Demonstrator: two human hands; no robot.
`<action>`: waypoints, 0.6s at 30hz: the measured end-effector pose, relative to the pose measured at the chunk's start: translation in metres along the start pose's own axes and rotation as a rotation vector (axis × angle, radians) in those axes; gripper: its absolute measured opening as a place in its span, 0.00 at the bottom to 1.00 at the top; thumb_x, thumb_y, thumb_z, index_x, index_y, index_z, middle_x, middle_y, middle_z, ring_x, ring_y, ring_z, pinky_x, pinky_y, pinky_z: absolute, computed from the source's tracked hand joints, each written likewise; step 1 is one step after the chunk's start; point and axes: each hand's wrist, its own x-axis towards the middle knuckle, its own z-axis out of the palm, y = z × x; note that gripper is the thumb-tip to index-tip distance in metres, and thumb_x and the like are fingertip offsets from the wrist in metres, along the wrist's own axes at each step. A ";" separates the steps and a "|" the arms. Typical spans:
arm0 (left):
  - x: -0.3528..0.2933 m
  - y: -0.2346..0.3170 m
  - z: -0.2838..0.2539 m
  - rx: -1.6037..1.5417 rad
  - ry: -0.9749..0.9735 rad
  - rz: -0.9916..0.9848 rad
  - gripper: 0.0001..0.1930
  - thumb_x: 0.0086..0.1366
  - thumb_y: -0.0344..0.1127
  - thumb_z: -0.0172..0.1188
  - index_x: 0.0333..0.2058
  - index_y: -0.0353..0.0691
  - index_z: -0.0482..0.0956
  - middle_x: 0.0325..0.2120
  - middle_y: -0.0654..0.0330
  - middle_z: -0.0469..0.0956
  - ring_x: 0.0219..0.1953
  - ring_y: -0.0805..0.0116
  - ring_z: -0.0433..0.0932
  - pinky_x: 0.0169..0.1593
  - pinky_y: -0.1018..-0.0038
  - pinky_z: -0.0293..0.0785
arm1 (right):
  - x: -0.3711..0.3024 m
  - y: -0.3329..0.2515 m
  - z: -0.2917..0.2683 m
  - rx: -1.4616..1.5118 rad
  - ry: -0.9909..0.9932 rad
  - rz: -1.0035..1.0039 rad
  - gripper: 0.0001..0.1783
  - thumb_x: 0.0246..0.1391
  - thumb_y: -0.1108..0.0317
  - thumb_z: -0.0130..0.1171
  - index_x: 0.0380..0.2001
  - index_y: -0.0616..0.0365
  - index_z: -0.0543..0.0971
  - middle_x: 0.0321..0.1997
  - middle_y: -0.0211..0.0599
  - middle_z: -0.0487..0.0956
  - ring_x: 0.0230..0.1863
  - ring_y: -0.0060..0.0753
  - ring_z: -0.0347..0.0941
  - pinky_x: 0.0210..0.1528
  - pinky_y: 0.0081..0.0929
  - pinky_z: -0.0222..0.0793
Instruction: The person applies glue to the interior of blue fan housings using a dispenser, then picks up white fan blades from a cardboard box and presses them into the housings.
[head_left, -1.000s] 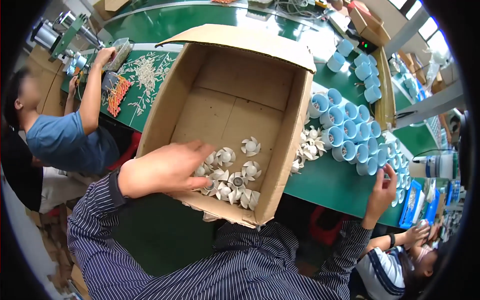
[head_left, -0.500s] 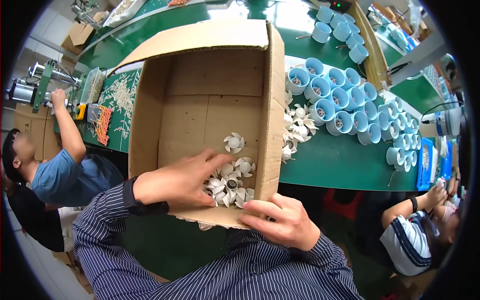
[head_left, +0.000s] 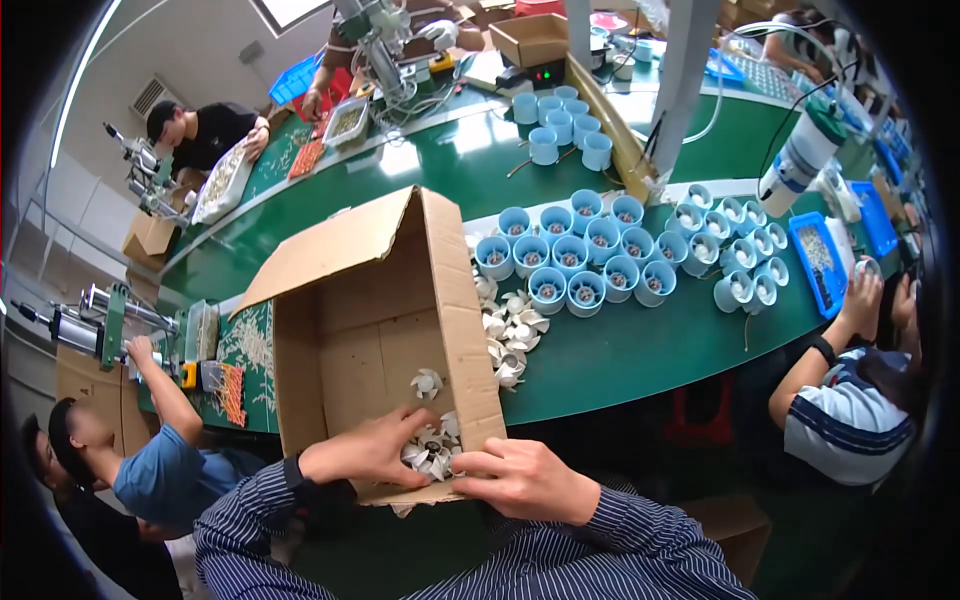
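- Head view, lower centre: left hand [head_left: 372,450] inside cardboard box [head_left: 470,325], thumb and fingers apart around white fan wheels [head_left: 437,462]; firm hold cannot be told.
- Right hand [head_left: 535,482], fingers curled at box's near-right corner; grip unclear.
- Mid-frame: loose fan wheels [head_left: 515,325] on green table [head_left: 600,365].
- Right of centre: blue cups [head_left: 570,268].

V. bright; glare on grn tbl [head_left: 310,205]; edges bent, dk.

Readable text: none | brown box [head_left: 82,380], left of the open carton [head_left: 462,310]: dark print, too small to read | black device [head_left: 518,78], beyond the open carton: green lights [head_left: 545,75], figures illegible
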 end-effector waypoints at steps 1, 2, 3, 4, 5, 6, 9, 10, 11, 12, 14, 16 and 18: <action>0.002 0.002 0.000 0.009 0.011 -0.012 0.46 0.56 0.50 0.79 0.70 0.45 0.68 0.60 0.42 0.75 0.59 0.39 0.79 0.60 0.55 0.78 | 0.001 0.001 0.001 -0.022 0.020 -0.003 0.09 0.51 0.71 0.69 0.37 0.51 0.84 0.50 0.23 0.81 0.37 0.27 0.75 0.37 0.27 0.77; 0.004 0.003 0.000 0.010 0.019 -0.026 0.44 0.57 0.50 0.78 0.69 0.46 0.69 0.60 0.41 0.76 0.59 0.39 0.79 0.60 0.54 0.78 | 0.001 0.001 0.003 -0.012 0.024 -0.007 0.09 0.51 0.71 0.69 0.37 0.51 0.84 0.50 0.23 0.80 0.37 0.27 0.75 0.38 0.27 0.77; 0.005 0.005 -0.002 0.026 0.019 -0.014 0.44 0.57 0.50 0.78 0.69 0.46 0.69 0.60 0.41 0.76 0.59 0.39 0.79 0.60 0.54 0.78 | 0.001 0.002 0.006 -0.001 0.026 -0.010 0.09 0.52 0.70 0.69 0.38 0.51 0.84 0.50 0.23 0.80 0.37 0.27 0.75 0.38 0.27 0.77; 0.002 0.008 -0.005 0.010 0.005 -0.046 0.43 0.57 0.50 0.78 0.68 0.46 0.70 0.59 0.42 0.77 0.59 0.40 0.80 0.61 0.56 0.78 | 0.000 0.001 0.007 0.014 0.025 -0.013 0.08 0.53 0.70 0.69 0.38 0.51 0.84 0.50 0.24 0.80 0.38 0.27 0.75 0.38 0.27 0.77; -0.001 0.012 -0.008 -0.007 -0.009 -0.078 0.43 0.57 0.50 0.78 0.68 0.46 0.71 0.58 0.43 0.79 0.59 0.42 0.81 0.61 0.57 0.78 | -0.002 0.000 0.009 0.003 0.034 -0.012 0.08 0.53 0.70 0.69 0.38 0.51 0.84 0.50 0.24 0.80 0.38 0.27 0.75 0.38 0.27 0.77; -0.003 0.013 -0.010 -0.026 -0.022 -0.112 0.42 0.57 0.50 0.78 0.67 0.45 0.72 0.57 0.44 0.81 0.58 0.44 0.82 0.62 0.58 0.78 | -0.003 0.001 0.011 0.006 0.052 -0.014 0.08 0.53 0.69 0.71 0.38 0.50 0.85 0.50 0.23 0.81 0.37 0.27 0.75 0.37 0.27 0.76; -0.010 0.010 -0.015 -0.156 0.018 -0.064 0.39 0.58 0.51 0.78 0.65 0.44 0.75 0.54 0.46 0.84 0.58 0.48 0.83 0.62 0.60 0.77 | -0.002 0.004 0.014 0.013 0.088 -0.034 0.09 0.54 0.66 0.73 0.39 0.49 0.86 0.48 0.22 0.82 0.35 0.27 0.75 0.35 0.27 0.75; -0.012 0.009 -0.017 -0.224 0.036 -0.041 0.38 0.58 0.51 0.78 0.65 0.44 0.77 0.53 0.47 0.85 0.57 0.50 0.83 0.63 0.61 0.77 | -0.001 0.004 0.013 0.013 0.091 -0.030 0.09 0.54 0.66 0.74 0.39 0.49 0.86 0.48 0.22 0.82 0.35 0.27 0.75 0.35 0.27 0.75; -0.014 0.007 -0.019 -0.217 0.040 -0.038 0.38 0.58 0.51 0.78 0.65 0.44 0.77 0.53 0.47 0.85 0.57 0.50 0.83 0.63 0.61 0.77 | 0.000 0.005 0.011 0.012 0.094 -0.026 0.10 0.54 0.65 0.74 0.39 0.49 0.86 0.48 0.22 0.82 0.35 0.27 0.75 0.35 0.28 0.75; -0.016 0.007 -0.017 -0.277 0.043 -0.059 0.38 0.58 0.51 0.78 0.64 0.43 0.77 0.54 0.47 0.85 0.57 0.50 0.83 0.63 0.61 0.77 | -0.002 0.004 0.011 0.016 0.091 -0.020 0.10 0.54 0.65 0.74 0.40 0.49 0.86 0.48 0.22 0.82 0.35 0.27 0.75 0.35 0.28 0.76; -0.019 0.011 -0.015 -0.397 0.049 -0.097 0.36 0.60 0.51 0.78 0.63 0.41 0.79 0.56 0.47 0.84 0.58 0.52 0.83 0.64 0.63 0.76 | -0.003 0.002 0.013 0.016 0.093 -0.024 0.10 0.53 0.65 0.74 0.40 0.49 0.86 0.49 0.22 0.82 0.35 0.27 0.75 0.35 0.28 0.76; -0.021 0.016 -0.012 -0.347 0.040 -0.106 0.36 0.60 0.50 0.78 0.63 0.41 0.79 0.56 0.47 0.84 0.57 0.52 0.83 0.63 0.62 0.77 | -0.003 0.001 0.014 0.020 0.097 -0.026 0.11 0.53 0.66 0.75 0.40 0.48 0.86 0.49 0.21 0.82 0.35 0.27 0.75 0.35 0.28 0.76; -0.022 0.028 -0.011 -0.249 0.017 -0.129 0.36 0.60 0.50 0.78 0.63 0.40 0.79 0.56 0.47 0.84 0.57 0.53 0.84 0.62 0.62 0.77 | -0.004 0.001 0.013 0.026 0.093 -0.025 0.11 0.53 0.67 0.74 0.40 0.49 0.86 0.50 0.21 0.82 0.36 0.28 0.76 0.37 0.28 0.77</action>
